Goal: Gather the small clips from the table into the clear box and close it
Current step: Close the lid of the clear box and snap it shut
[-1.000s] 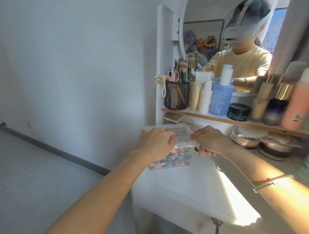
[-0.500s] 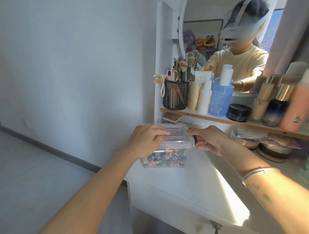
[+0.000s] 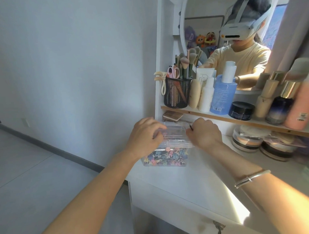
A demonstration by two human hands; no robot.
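The clear box (image 3: 166, 160) stands near the left edge of the white table (image 3: 196, 182), with several small colourful clips (image 3: 162, 156) heaped inside it. Its clear lid (image 3: 175, 135) lies on top of the box. My left hand (image 3: 145, 136) grips the lid's left side, fingers curled over its top. My right hand (image 3: 203, 132) grips the lid's right end, fingers curled; a small dark latch or clip (image 3: 191, 127) shows at its fingertips. I cannot tell whether the lid is fully seated.
A wooden shelf (image 3: 220, 117) above the box carries a black mesh brush cup (image 3: 177, 92), a blue bottle (image 3: 223, 95), a black jar (image 3: 242, 110) and more bottles. Powder jars (image 3: 247, 140) sit under it at right. A round mirror (image 3: 226, 35) hangs behind. The table's left edge drops to the floor.
Both hands shifted on the lid: the left moved further over its left top, the right closed into a fist at its right end. The box stayed in place.
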